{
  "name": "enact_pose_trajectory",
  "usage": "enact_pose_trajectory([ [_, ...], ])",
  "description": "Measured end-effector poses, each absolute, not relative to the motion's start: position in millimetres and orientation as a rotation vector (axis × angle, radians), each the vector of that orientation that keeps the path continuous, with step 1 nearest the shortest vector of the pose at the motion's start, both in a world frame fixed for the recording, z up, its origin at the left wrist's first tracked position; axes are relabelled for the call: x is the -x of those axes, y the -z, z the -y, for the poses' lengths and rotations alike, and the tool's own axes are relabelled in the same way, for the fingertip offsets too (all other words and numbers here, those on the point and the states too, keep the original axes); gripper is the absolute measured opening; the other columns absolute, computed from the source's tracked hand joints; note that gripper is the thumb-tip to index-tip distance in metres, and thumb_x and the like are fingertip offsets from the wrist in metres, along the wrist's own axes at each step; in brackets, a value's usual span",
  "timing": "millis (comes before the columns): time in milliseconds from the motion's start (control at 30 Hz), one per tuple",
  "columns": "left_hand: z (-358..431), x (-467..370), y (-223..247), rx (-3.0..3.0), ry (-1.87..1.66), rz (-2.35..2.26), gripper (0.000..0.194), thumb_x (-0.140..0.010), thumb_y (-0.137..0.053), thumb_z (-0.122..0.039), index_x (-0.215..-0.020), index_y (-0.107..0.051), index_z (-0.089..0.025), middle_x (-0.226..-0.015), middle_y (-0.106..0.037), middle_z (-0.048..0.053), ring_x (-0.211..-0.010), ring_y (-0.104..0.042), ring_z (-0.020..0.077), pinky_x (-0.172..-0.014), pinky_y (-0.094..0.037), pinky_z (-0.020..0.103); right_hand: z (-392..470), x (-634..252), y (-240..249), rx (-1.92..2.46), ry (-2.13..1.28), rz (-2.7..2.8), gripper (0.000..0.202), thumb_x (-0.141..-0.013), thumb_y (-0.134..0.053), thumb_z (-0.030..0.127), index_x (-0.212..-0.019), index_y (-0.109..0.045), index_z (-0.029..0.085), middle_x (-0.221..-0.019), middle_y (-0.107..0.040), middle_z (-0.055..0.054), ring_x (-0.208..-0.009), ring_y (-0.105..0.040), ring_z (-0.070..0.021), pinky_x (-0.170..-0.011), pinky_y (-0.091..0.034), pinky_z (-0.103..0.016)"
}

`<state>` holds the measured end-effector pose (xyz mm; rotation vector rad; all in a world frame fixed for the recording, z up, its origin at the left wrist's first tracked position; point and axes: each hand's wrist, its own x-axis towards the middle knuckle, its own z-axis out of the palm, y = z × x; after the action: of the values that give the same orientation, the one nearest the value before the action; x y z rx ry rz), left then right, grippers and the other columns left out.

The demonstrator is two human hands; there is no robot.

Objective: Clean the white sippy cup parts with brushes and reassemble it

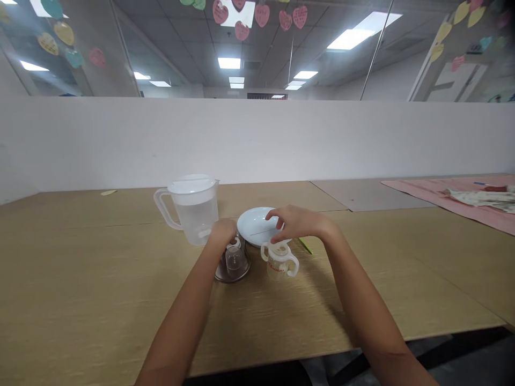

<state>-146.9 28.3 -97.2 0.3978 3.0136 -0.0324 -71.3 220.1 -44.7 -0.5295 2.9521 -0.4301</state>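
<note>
My left hand (224, 231) is closed, with its fingertips at the white top of a small clear cup (235, 261); part of the grip is hidden behind the hand. Under that cup is a round, dark metal dish (228, 279). My right hand (296, 221) is curved with thumb and fingers apart, just above a clear sippy cup (277, 268) that has two white handles and red print. Whether the thumb touches its rim, I cannot tell. Behind both hands lies a white plate (253, 222), partly covered by the right hand.
A clear plastic pitcher (197, 214) with a white lid stands at the back left of the wooden table (100, 284). Beside the plate lies a thin green stick (306, 246). At far right, a pink cloth (434, 193) bears a white crumpled cloth (483, 198). A white wall (257, 139) rises behind.
</note>
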Motion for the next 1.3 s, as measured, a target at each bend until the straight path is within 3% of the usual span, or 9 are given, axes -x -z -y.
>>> enact_pose_trajectory([
  [167, -10, 137, 66, -0.474, 0.023, -3.197, 0.005, -0.065, -0.063, -0.016, -0.066, -0.061, -0.011, -0.069, -0.061, 0.008, -0.071, -0.056, 0.0196, -0.064, -0.040, 0.026, -220, 71, 45, 0.503, 0.534, -3.031, 0.054, -0.073, -0.068, 0.036, -0.120, -0.053, 0.016, -0.101, -0.062, -0.009, -0.086, -0.059, -0.0218, -0.070, -0.045, -0.029],
  [333, -22, 96, 28, -0.786, -0.211, -3.382, 0.021, -0.083, -0.046, -0.027, -0.080, -0.063, -0.014, -0.078, -0.063, 0.009, -0.073, -0.057, 0.0191, -0.063, -0.037, 0.026, -202, 87, 61, 0.871, 0.698, -3.182, 0.082, -0.068, -0.072, 0.035, -0.136, -0.030, 0.014, -0.127, -0.047, -0.015, -0.106, -0.052, -0.0250, -0.083, -0.042, -0.033],
  [400, -38, 81, 24, -0.898, -0.227, -3.360, 0.026, -0.087, -0.041, -0.028, -0.086, -0.061, -0.013, -0.080, -0.064, 0.010, -0.073, -0.058, 0.0191, -0.063, -0.037, 0.026, -195, 95, 68, 0.938, 0.726, -3.295, 0.068, -0.071, -0.067, 0.028, -0.130, -0.037, 0.013, -0.123, -0.050, -0.015, -0.103, -0.052, -0.0250, -0.080, -0.042, -0.032],
  [533, -55, 69, 26, -1.074, -0.517, -3.283, 0.025, -0.091, -0.033, -0.025, -0.097, -0.054, -0.012, -0.085, -0.063, 0.009, -0.075, -0.058, 0.0183, -0.065, -0.038, 0.026, -196, 105, 70, 0.942, 0.848, -3.619, 0.015, -0.077, -0.048, 0.015, -0.089, -0.056, 0.014, -0.091, -0.059, -0.010, -0.083, -0.054, -0.0210, -0.070, -0.040, -0.028],
  [800, -38, 64, 19, -1.442, -1.358, -2.904, 0.024, -0.090, -0.041, -0.035, -0.085, -0.054, -0.016, -0.071, -0.062, 0.000, -0.062, -0.053, 0.0107, -0.060, -0.037, 0.021, -207, 89, 56, 1.128, 1.321, -3.655, 0.015, -0.080, -0.050, 0.033, -0.085, -0.055, 0.019, -0.088, -0.057, -0.007, -0.084, -0.052, -0.0195, -0.074, -0.039, -0.029],
  [967, -36, 60, 13, -1.367, -1.212, -2.995, 0.023, -0.084, -0.051, -0.037, -0.079, -0.059, -0.016, -0.072, -0.063, 0.000, -0.065, -0.054, 0.0113, -0.059, -0.035, 0.021, -206, 79, 48, 1.250, 1.058, -3.506, 0.015, -0.075, -0.054, 0.032, -0.079, -0.054, 0.017, -0.085, -0.056, -0.005, -0.077, -0.050, -0.0167, -0.068, -0.036, -0.025],
  [1133, -30, 70, 18, -1.220, -0.781, -2.987, 0.040, -0.087, -0.039, -0.044, -0.077, -0.064, -0.015, -0.065, -0.060, 0.002, -0.057, -0.049, 0.0118, -0.052, -0.029, 0.023, -217, 74, 43, 0.972, 0.686, -3.335, 0.032, -0.081, -0.046, 0.040, -0.061, -0.048, 0.015, -0.059, -0.049, 0.000, -0.057, -0.041, -0.0109, -0.056, -0.025, -0.024],
  [1233, -30, 82, 27, -1.147, -0.636, -2.815, 0.032, -0.082, -0.047, -0.039, -0.090, -0.065, -0.014, -0.071, -0.063, 0.002, -0.063, -0.055, 0.0137, -0.056, -0.035, 0.023, -226, 73, 40, 0.877, 0.687, -3.256, 0.025, -0.080, -0.047, 0.034, -0.065, -0.050, 0.015, -0.060, -0.049, 0.002, -0.055, -0.039, -0.0097, -0.053, -0.024, -0.023],
  [1300, -35, 89, 37, -1.198, -0.601, -2.684, 0.034, -0.073, -0.060, -0.032, -0.102, -0.063, -0.016, -0.091, -0.066, 0.003, -0.080, -0.058, 0.0161, -0.067, -0.040, 0.022, -230, 71, 38, 0.872, 0.773, -3.215, 0.018, -0.079, -0.049, 0.030, -0.069, -0.052, 0.016, -0.064, -0.052, 0.002, -0.058, -0.042, -0.0101, -0.054, -0.027, -0.023],
])
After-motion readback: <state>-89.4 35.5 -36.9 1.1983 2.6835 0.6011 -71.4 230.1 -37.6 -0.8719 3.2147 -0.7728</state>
